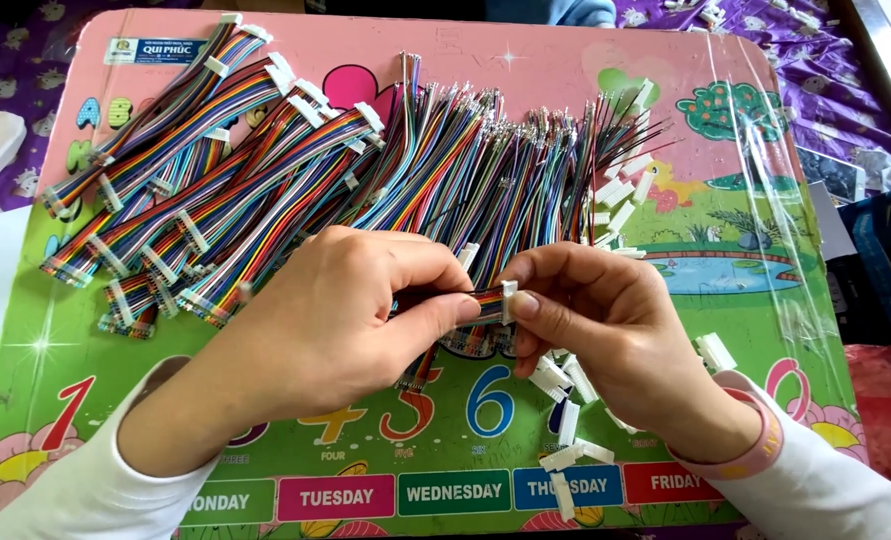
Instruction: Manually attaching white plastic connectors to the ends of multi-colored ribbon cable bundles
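From the head view, I look down at a bright kids' board point(765, 200) that serves as the worktop. My left hand point(335, 320) is pinched shut on a small bunch of striped wires point(485, 303), just above the middle of the board. My right hand point(595, 320) is closed too, with thumb and fingers on a little white plug point(509, 298) that sits at the end of those wires. The plug touches the wire ends, but I cannot tell if it is pushed all the way on.

I think the work is partway through. By the top left corner lies a pile of done cables point(195, 180), each with white plugs on the ends. In the middle, near the top edge, lies a big heap of loose wires point(485, 170) that look bare at the tips, so lots seem left to do. Spare white plugs point(565, 420) lie scattered near the bottom edge under my right hand, and more point(620, 190) sit by the heap's right side.

The wires I hold look thin and flat, side by side like a rainbow ribbon, red, blue, green and more.
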